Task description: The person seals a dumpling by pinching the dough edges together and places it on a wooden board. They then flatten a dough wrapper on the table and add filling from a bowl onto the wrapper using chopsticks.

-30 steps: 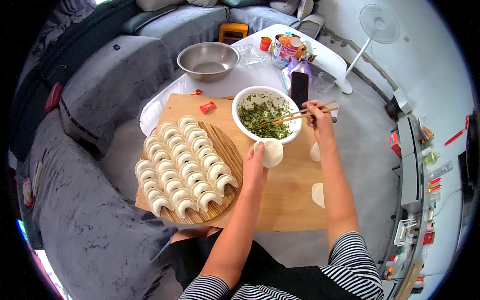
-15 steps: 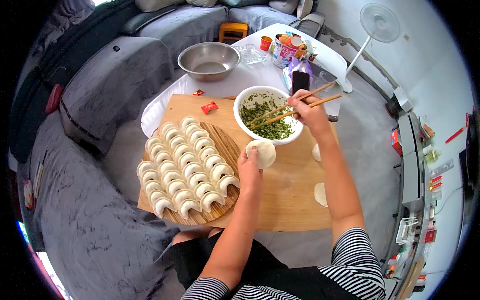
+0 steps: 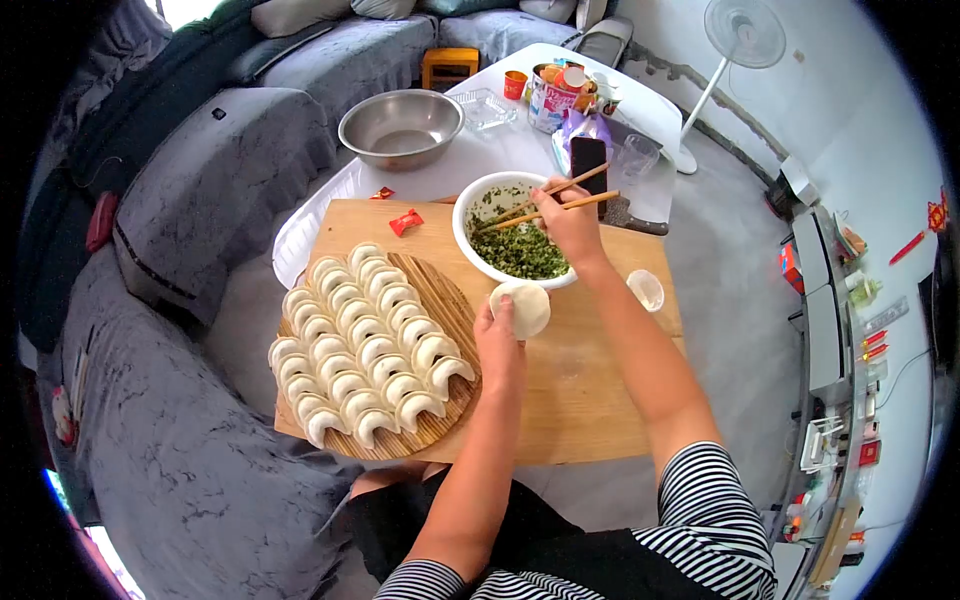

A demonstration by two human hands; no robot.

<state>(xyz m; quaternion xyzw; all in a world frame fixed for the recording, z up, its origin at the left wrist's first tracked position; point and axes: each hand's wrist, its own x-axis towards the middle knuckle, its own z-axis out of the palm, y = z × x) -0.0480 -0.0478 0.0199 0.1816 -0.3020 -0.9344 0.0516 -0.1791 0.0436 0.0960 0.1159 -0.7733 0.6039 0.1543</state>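
My left hand (image 3: 502, 345) holds a round dough wrapper (image 3: 524, 309) just below the white bowl (image 3: 464, 246). Green chopped filling (image 3: 525, 250) lies in the bowl. Over the bowl's right rim, my right hand (image 3: 570, 222) grips a pair of wooden chopsticks (image 3: 590, 200), their tips in the filling at the left side. Rows of folded dumplings (image 3: 367, 345) cover a round wooden board (image 3: 455, 300) at the left. A pale round item (image 3: 646, 290) sits right of my right forearm on the wooden tabletop board (image 3: 570, 400).
Behind stand a steel basin (image 3: 402, 130), a clear plastic tray (image 3: 484, 108), a red cup (image 3: 514, 85), a filled can (image 3: 552, 105) and a phone (image 3: 588, 165). Red wrapped candy (image 3: 405, 222) lies near the bowl. A knife (image 3: 640, 222) is at the right.
My right hand has moved left over the bowl, taking the chopstick tips to the filling's left side. My left hand and the wrapper have shifted slightly left and down. The view has shifted a little.
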